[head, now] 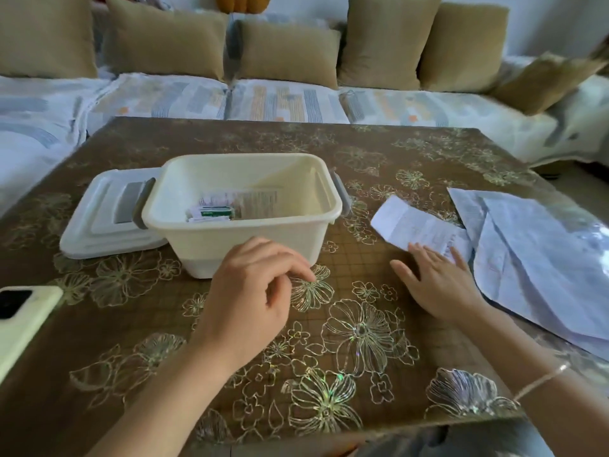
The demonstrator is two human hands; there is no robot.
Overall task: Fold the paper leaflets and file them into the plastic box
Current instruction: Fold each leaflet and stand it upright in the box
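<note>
A cream plastic box (211, 232) stands open in the middle of the table, with several folded leaflets (227, 207) lying in its bottom. My left hand (253, 288) hovers just in front of the box, fingers loosely curled, holding nothing. My right hand (438, 282) lies flat with fingers spread, its fingertips touching the near edge of a small white leaflet (412, 225) to the right of the box. Larger unfolded leaflets (540, 258) lie in a pile at the right edge.
The box's white lid (99, 219) lies flat to the left of the box. A pale green phone (23, 321) rests at the table's left edge. The brown floral tablecloth (329, 357) covers the table. A sofa with tan cushions (290, 51) runs behind.
</note>
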